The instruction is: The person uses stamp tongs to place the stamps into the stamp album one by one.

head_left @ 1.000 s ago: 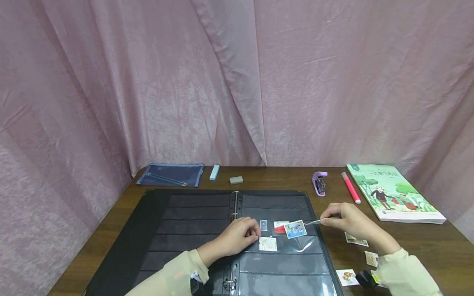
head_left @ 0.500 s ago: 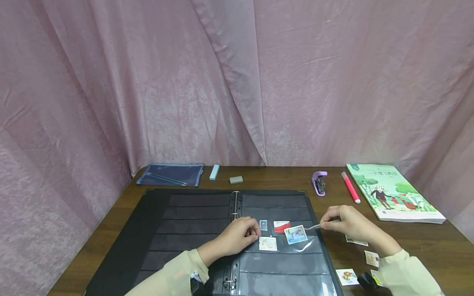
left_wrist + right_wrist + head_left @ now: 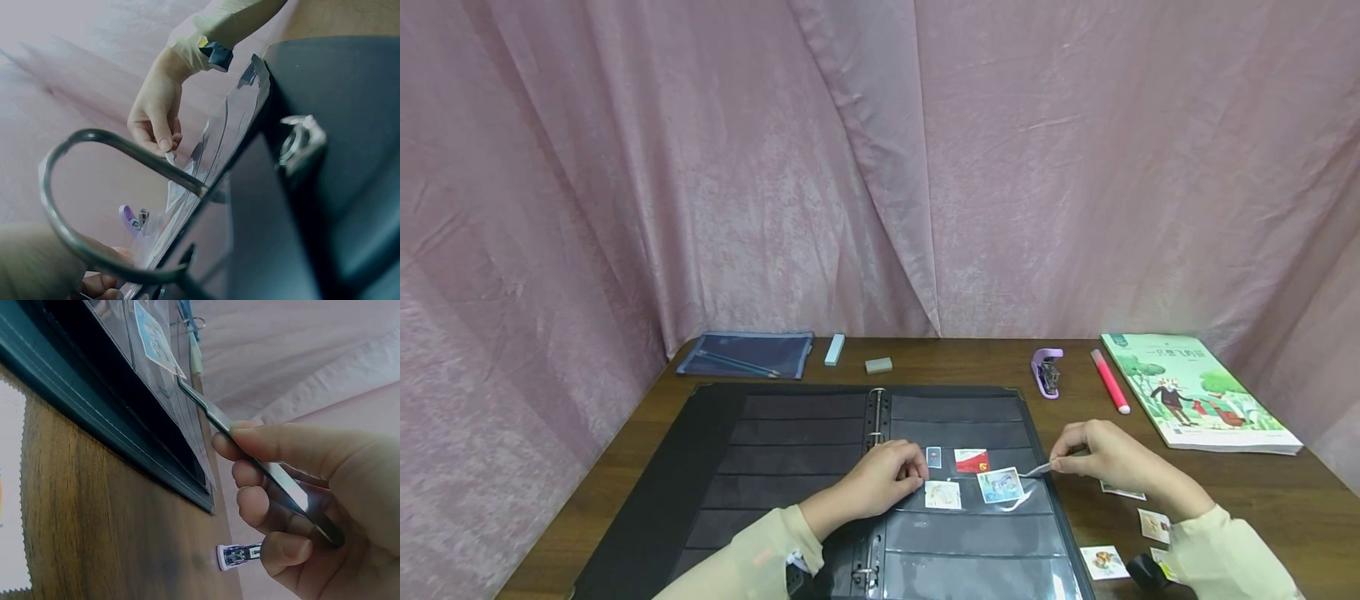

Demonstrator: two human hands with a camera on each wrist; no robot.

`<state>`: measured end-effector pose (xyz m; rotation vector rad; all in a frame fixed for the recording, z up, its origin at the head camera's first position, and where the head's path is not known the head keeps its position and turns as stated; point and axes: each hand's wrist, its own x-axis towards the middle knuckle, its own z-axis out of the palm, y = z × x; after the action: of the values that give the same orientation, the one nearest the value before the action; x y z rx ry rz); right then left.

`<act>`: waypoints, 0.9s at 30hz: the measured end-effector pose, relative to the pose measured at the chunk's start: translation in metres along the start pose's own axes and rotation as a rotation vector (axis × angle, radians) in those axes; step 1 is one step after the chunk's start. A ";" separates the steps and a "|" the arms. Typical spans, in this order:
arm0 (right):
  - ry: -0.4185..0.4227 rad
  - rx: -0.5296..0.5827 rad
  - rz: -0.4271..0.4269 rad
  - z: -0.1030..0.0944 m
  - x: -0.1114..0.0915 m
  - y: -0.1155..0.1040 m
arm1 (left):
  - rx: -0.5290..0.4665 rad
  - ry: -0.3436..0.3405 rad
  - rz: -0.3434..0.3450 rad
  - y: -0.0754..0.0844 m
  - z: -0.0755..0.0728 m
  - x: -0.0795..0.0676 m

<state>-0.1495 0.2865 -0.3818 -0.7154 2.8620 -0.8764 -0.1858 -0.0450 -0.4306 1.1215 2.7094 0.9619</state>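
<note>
A black stamp album lies open, with clear strip pockets on its pages. My right hand grips metal tweezers, whose tips hold the right edge of a blue picture stamp. The stamp lies over a pocket on the right page, its top edge close under a red and white stamp. My left hand, fingers curled, pinches the clear pocket film beside a pale stamp. A small blue stamp sits just right of its fingertips.
Loose stamps, one with an orange picture, lie right of the album. Behind stand a purple stapler, a pink marker, a green book, an eraser, a light blue stick and a blue pouch. Metal rings rise at the album's spine.
My right hand and the tweezers have moved slightly down, carrying the blue picture stamp down and uncovering more of the red and white stamp. My left hand has stayed in place.
</note>
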 end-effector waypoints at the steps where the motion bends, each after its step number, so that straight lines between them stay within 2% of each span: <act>1: -0.006 0.006 -0.002 0.000 0.000 0.000 | 0.001 0.001 0.003 0.000 0.000 0.000; 13: -0.073 0.061 -0.006 -0.007 0.003 0.003 | -0.006 -0.006 0.001 -0.001 0.000 0.001; 20: -0.056 0.033 -0.011 -0.010 0.009 -0.001 | 0.005 -0.006 0.001 -0.001 -0.001 0.000; 27: -0.105 -0.034 0.002 -0.004 0.019 0.000 | 0.007 -0.004 0.003 -0.001 0.000 0.001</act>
<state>-0.1670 0.2804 -0.3769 -0.7380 2.7904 -0.7680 -0.1875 -0.0453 -0.4307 1.1273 2.7107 0.9505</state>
